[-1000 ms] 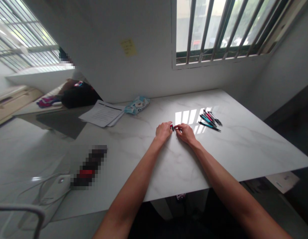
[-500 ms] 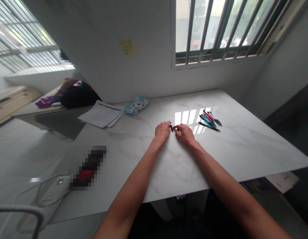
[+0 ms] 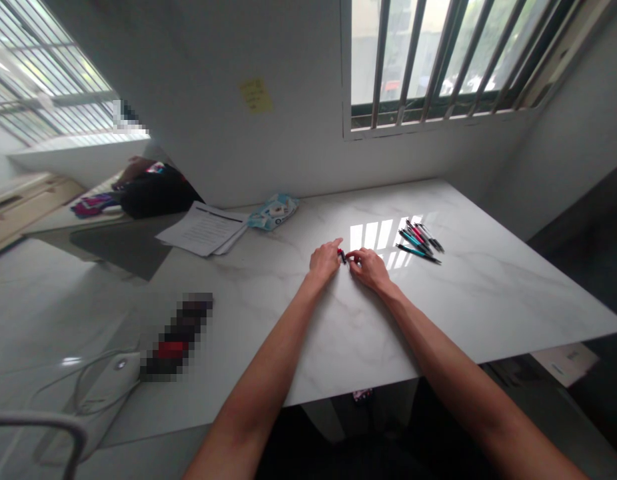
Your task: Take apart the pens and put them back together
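Observation:
My left hand (image 3: 325, 261) rests on the white marbled tabletop, its fingers closed around a small red-and-black pen piece (image 3: 343, 257). The dark end of that piece points out to the right of the fingers. Just across from it, my right hand (image 3: 370, 268) is curled, thumb and fingertips pinched together close to the dark end. What lies between the right fingertips is too small to make out. To the right of both hands is a loose bunch of several pens (image 3: 419, 239) in teal, red, black and white, with a teal-and-black pen (image 3: 418, 254) in front.
Behind and left lie printed papers (image 3: 204, 229) and a blue-and-white soft packet (image 3: 273, 212) by the wall. A white power strip (image 3: 111, 383) with cables and a blurred dark object (image 3: 178, 340) lie at left. The table's front edge runs below my forearms.
My left index finger has lifted and stretched slightly away from the pen piece. The right hand and the bunch of pens stay about where they were.

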`<move>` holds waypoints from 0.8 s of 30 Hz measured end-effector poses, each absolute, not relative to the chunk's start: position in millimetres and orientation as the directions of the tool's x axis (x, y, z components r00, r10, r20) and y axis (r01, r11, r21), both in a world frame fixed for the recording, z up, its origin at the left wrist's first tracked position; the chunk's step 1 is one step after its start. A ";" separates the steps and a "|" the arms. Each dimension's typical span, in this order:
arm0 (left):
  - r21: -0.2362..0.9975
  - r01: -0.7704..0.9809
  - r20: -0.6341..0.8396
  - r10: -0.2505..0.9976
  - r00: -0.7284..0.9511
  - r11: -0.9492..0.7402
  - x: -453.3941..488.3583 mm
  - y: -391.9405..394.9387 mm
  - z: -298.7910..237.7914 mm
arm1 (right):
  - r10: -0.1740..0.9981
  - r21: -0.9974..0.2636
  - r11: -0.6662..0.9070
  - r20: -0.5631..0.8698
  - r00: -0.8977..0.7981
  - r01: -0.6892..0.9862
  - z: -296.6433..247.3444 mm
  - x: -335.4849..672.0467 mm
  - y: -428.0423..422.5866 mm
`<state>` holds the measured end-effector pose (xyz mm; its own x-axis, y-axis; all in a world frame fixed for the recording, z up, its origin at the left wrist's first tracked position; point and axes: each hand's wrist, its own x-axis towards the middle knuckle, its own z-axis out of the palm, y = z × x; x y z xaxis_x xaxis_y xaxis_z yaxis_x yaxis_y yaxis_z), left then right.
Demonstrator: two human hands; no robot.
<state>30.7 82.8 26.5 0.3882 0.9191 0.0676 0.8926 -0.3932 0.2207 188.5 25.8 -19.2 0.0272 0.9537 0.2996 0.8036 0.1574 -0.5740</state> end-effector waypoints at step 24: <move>0.237 0.899 0.049 0.929 0.368 -0.368 31.7 79.1 26.7 | 0.954 -0.571 0.157 0.300 0.027 0.805 -21.1 189.2 27.3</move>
